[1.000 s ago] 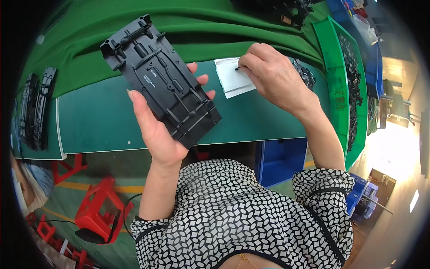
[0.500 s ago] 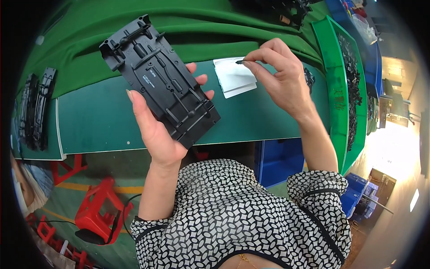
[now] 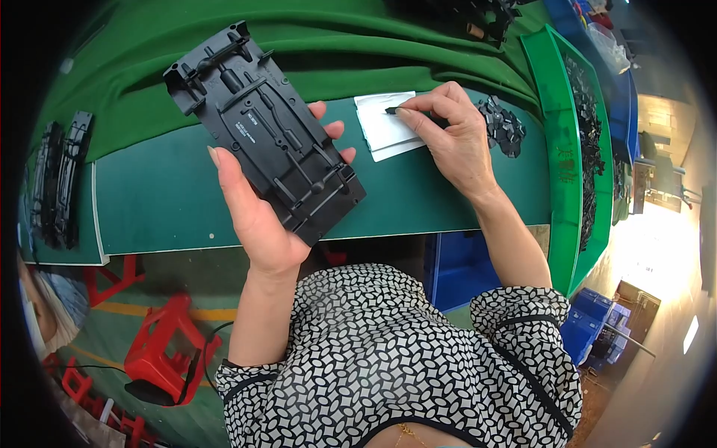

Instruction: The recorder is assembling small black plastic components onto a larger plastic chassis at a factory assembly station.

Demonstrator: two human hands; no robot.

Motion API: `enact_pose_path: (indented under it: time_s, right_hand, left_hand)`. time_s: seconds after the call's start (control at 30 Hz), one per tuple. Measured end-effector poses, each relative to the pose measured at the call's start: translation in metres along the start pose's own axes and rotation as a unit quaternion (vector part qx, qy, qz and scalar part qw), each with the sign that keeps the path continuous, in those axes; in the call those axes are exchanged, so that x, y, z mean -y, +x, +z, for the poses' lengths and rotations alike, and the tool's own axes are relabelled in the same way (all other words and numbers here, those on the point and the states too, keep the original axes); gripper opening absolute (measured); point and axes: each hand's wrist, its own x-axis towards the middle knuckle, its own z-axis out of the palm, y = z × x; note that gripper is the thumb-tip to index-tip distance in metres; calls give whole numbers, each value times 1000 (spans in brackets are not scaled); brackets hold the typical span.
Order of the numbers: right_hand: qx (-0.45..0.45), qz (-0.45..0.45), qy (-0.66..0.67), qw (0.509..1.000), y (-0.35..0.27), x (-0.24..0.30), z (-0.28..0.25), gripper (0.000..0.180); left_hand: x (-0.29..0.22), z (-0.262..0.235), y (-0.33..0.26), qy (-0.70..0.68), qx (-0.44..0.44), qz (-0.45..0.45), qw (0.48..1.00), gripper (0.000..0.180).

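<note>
The plate [image 3: 258, 123] sits in the left hand [image 3: 261, 228], left of the pad [image 3: 386, 137]; that grip wraps its long edges, thumb on one, fingertips at the other, and should keep it steady. The right hand [image 3: 457, 145] pinches a chip [image 3: 390, 110] between thumb and forefinger over the pad; contact with it is unclear. A light pinch at the chip's end seems best, leaving the rest exposed. The plate's ribbed face looks up; its long axis slants, far end leaning away from the pad, near end closer. The chip points left across the pad.
</note>
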Motion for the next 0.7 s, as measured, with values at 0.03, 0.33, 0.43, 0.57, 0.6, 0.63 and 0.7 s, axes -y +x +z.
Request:
enact_pose_path:
  time_s: [0.03, 0.33, 0.43, 0.57, 0.6, 0.63, 0.7]
  right_hand:
    - [1, -15, -12, 1000, 0, -1, 0, 9]
    - [-13, -80, -74, 994, 0, 3, -1, 9]
    - [-51, -78, -8, 996, -5, 16, -10, 10]
    - [-56, -200, -44, 977, -25, 46, -22, 20]
    - [-54, -272, -72, 958, -30, 46, -24, 24]
    - [-50, -319, -89, 942, -35, 49, -22, 33]
    - [-38, -387, -107, 915, -40, 52, -19, 34]
  left_hand:
    - [0, -2, 0, -2, 6, 1, 1000, 71]
    - [-1, -2, -1, -9, 11, 9, 1000, 72]
    - [0, -1, 0, -19, 21, 6, 1000, 72]
    - [-1, -3, -1, -63, 47, -7, 997, 71]
    - [-1, -3, -1, -61, 46, -6, 997, 71]
    - [-1, -4, -2, -71, 52, -9, 996, 71]
    - [0, -5, -2, -68, 64, -6, 996, 73]
